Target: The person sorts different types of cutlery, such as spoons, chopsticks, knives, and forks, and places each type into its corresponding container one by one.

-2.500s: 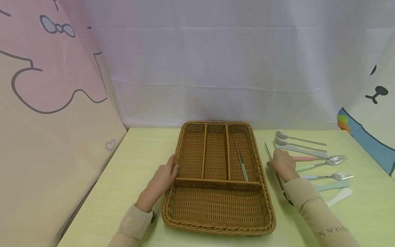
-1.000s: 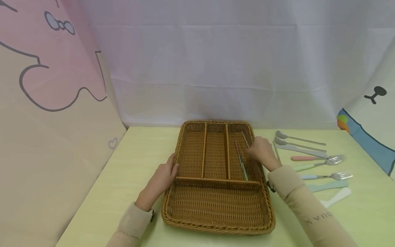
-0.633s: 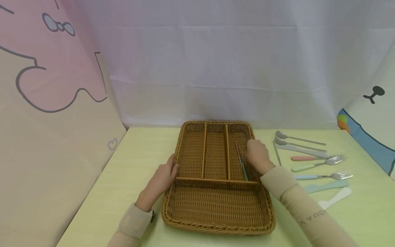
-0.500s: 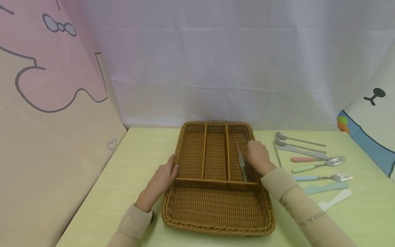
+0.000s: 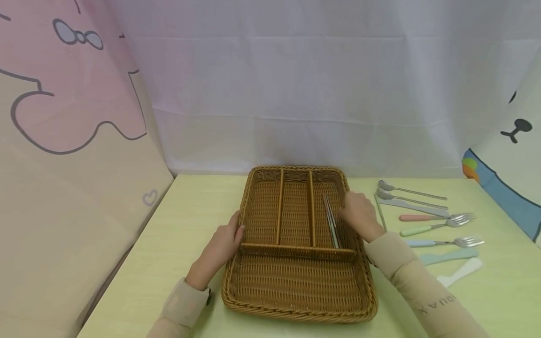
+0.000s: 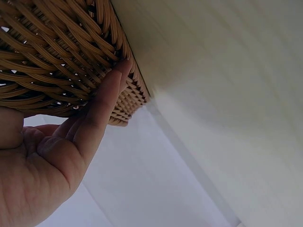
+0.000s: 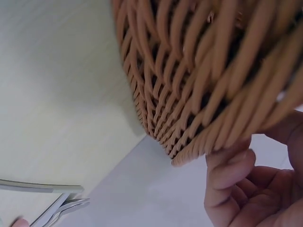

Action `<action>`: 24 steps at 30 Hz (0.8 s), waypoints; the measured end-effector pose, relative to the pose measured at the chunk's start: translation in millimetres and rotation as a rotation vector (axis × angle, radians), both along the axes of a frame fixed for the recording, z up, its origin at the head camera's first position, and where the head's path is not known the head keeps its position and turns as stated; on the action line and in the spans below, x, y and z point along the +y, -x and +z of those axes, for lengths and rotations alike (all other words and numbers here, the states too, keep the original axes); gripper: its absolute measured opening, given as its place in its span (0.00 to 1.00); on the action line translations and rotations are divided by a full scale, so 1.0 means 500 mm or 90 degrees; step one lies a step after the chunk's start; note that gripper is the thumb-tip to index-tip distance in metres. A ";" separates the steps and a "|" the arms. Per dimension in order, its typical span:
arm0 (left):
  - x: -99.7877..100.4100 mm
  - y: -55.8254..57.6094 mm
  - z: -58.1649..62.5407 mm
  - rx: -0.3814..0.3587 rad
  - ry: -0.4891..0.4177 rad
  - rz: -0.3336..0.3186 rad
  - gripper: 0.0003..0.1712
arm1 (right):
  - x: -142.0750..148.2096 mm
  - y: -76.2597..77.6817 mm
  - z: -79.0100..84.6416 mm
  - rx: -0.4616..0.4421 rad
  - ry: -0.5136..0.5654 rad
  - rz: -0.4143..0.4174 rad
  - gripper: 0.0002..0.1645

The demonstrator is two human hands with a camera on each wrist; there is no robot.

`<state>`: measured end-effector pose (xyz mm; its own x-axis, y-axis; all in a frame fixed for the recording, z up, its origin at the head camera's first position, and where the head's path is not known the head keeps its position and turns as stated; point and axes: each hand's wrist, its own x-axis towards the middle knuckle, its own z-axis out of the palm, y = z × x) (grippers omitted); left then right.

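Observation:
A brown wicker basket (image 5: 296, 317) with several compartments stands on the table. My left hand (image 5: 221, 241) grips its left rim, thumb on top, and the left wrist view has the fingers (image 6: 102, 104) along the outer wall. In the basket's right rear compartment lie two slim chopsticks (image 5: 332, 225), close together and slanted. My right hand (image 5: 359, 213) is over the right rim beside them, its thumb pointing inward. In the right wrist view, bent fingers (image 7: 222, 189) show under the rim, and the other fingertips are hidden behind the wicker. Another thin green chopstick (image 5: 381, 213) lies on the table right of that hand.
Right of the basket lie two long silver spoons (image 5: 416, 191), a pale knife (image 5: 416, 207), a pink-handled fork (image 5: 416, 218), a green-handled spoon (image 5: 416, 230), a blue-handled fork (image 5: 422, 243), a green knife (image 5: 450, 256) and a white-handled piece (image 5: 465, 270). A white curtain (image 5: 270, 108) hangs behind.
My right hand has carried a chopstick from the table into the right compartment, beside the first one, and has since drawn back slightly right. My left hand has stayed on the rim.

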<state>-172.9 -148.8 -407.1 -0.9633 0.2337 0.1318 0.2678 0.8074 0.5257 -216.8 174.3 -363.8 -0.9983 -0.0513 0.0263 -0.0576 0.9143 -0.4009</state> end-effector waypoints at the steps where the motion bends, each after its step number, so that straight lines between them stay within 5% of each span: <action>1: 0.000 0.000 0.001 0.000 -0.001 0.000 0.29 | 0.002 0.000 0.001 0.010 0.001 0.001 0.26; 14: 0.000 -0.001 0.002 -0.004 -0.006 -0.004 0.29 | 0.057 -0.001 0.005 0.058 0.019 -0.019 0.25; 24: -0.001 -0.002 0.001 -0.005 -0.008 -0.003 0.29 | 0.119 0.006 -0.029 0.044 0.012 -0.049 0.23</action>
